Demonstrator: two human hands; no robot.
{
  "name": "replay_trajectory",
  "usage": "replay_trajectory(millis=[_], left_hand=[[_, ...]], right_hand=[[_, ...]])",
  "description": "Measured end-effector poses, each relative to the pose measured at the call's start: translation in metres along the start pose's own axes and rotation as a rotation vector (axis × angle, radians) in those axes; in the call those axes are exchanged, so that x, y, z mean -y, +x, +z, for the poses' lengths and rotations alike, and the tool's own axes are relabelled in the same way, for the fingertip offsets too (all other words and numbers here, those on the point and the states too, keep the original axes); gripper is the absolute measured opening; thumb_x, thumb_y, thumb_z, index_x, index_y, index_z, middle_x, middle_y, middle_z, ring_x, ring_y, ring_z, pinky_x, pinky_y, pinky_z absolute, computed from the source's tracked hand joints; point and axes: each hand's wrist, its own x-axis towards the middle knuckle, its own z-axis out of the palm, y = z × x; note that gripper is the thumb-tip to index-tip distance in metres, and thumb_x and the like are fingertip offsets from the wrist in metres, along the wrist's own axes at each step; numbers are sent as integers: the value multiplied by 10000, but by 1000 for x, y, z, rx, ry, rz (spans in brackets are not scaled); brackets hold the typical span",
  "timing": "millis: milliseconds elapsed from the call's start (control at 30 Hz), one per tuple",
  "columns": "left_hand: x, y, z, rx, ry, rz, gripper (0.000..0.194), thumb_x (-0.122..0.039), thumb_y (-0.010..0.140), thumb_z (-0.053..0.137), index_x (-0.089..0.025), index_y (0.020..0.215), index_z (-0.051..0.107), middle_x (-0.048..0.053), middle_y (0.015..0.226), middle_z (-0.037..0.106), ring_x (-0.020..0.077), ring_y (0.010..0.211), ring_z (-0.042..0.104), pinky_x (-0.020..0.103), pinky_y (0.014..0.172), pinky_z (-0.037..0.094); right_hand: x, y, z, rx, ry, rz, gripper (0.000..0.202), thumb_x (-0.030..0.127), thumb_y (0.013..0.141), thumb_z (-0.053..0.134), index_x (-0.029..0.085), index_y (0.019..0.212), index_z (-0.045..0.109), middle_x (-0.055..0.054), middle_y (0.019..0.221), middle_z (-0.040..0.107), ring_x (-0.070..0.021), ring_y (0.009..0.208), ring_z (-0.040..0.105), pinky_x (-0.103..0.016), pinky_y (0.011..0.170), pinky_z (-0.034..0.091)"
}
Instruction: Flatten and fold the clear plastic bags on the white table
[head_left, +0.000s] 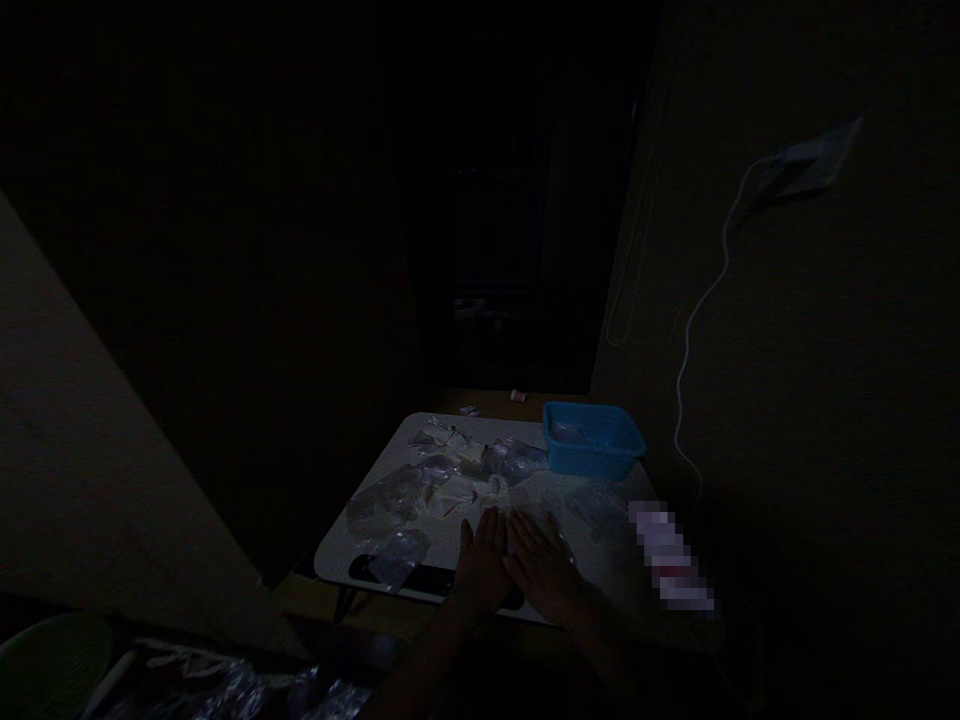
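Both hands are at the front edge of a low white table point(442, 535), palms down and side by side. My left hand point(482, 560) has its fingers stretched out over the tabletop. Beside it, my right hand point(541, 565) also has its fingers extended, its inner side close against the left. Just beyond the fingertips lie crumpled clear plastic bags point(514, 458) and pale, wrapper-like pieces point(454, 495). Another clear bag point(401, 558) rests near the front left edge. The scene is dim, and whatever may be under the palms is hidden.
A blue basket point(592, 455) stands at the table's back right corner. Behind the table is a small reddish-white cup-like item point(518, 397). A white cable point(684, 350) hangs from a wall socket on the right. A green basin point(56, 665) sits at the lower left.
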Motion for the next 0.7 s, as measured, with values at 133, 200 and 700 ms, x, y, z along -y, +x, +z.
replay_trajectory(millis=[133,200,700], left_hand=[[2,1,0,-39,-30,-4,579,-416,852,224,-73,1318,239,160,1367,216,284,1260,173,541,965,160],[5,3,3,-80,-34,-3,577,-440,860,200,-91,1317,247,153,1363,238,277,1256,192,537,965,166],[13,4,2,-85,-26,70,569,-452,861,200,-121,1323,236,139,1367,244,274,1256,189,543,953,155]], right_hand=[[-21,-11,4,-9,-50,115,482,374,882,167,153,1277,334,-93,1336,322,-202,1246,245,-485,1016,72],[-29,-16,8,-42,-79,189,487,380,879,176,147,1270,349,-105,1332,323,-218,1243,251,-503,1006,89],[-24,-11,0,-110,-101,222,469,329,860,231,162,1291,311,-73,1354,294,-219,1258,208,-489,1013,83]])
